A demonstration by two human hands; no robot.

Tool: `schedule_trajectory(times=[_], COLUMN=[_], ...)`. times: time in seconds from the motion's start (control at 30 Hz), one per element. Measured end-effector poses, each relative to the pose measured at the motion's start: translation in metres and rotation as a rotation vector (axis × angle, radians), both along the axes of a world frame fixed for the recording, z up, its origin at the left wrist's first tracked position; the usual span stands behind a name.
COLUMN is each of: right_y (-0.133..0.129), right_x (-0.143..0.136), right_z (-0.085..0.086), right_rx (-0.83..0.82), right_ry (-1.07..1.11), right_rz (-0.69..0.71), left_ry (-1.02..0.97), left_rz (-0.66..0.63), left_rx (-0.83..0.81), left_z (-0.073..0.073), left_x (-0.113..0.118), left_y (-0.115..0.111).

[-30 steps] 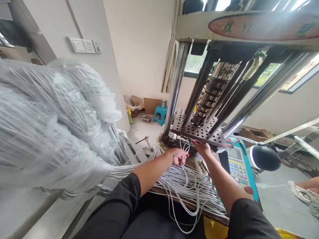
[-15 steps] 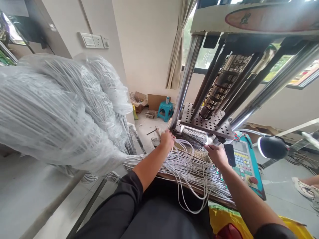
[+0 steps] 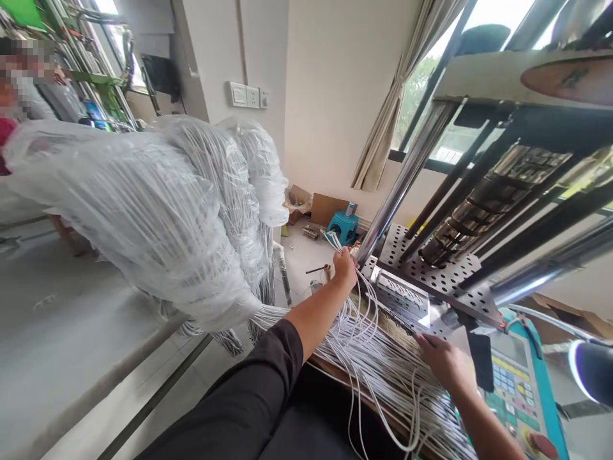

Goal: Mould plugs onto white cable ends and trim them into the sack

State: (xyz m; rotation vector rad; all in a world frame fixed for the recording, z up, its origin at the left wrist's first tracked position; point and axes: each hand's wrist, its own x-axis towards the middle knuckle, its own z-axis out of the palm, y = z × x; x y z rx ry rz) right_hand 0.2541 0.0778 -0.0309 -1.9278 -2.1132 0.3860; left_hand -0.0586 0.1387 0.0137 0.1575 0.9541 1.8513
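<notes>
The left hand point(image 3: 345, 267) is closed around a small group of thin white cables point(image 3: 334, 240). The cable ends project beyond the fist, on the side away from the wearer; the remaining lengths curve back in loops toward the wearer. This hand is located just beside the polished cylindrical steel column point(image 3: 407, 176) of the press.

The right hand point(image 3: 447, 364) is positioned lower and further right, its fingers closed on the near end of a slender dark metal bar point(image 3: 400, 322). The bar extends diagonally toward the looped cables, in front of a silver rectangular metal mould block point(image 3: 402, 295). A brown metal plate with round holes point(image 3: 397, 241) is situated above and behind the block.

Beneath both forearms, a wide layer of grey-white cables point(image 3: 383, 354) covers the bench. To the left are large cable bundles wrapped in clear plastic film point(image 3: 143, 198). A teal-framed control panel with keypad point(image 3: 520, 386) is located right of the right hand.
</notes>
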Motion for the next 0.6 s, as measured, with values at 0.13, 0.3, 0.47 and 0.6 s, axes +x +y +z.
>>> schedule_trajectory(times=[0.13, 0.3, 0.47, 0.6], right_y=[0.014, 0.019, 0.020, 0.027], right_x=[-0.010, -0.025, -0.034, -0.032], right_z=[-0.012, -0.030, -0.036, -0.036], right_rx=[-0.001, 0.012, 0.090, 0.071], right_ry=[-0.014, -0.190, -0.283, -0.282], right_rz=[0.101, 0.241, 0.305, 0.330], left_ry=[0.011, 0.047, 0.077, 0.119], left_rz=[-0.126, -0.229, -0.293, -0.323], left_rx=[0.274, 0.472, 0.513, 0.482], left_z=[-0.003, -0.002, 0.002, 0.005], left_x=[0.009, 0.001, -0.002, 0.003], left_y=[-0.012, -0.028, -0.042, -0.046])
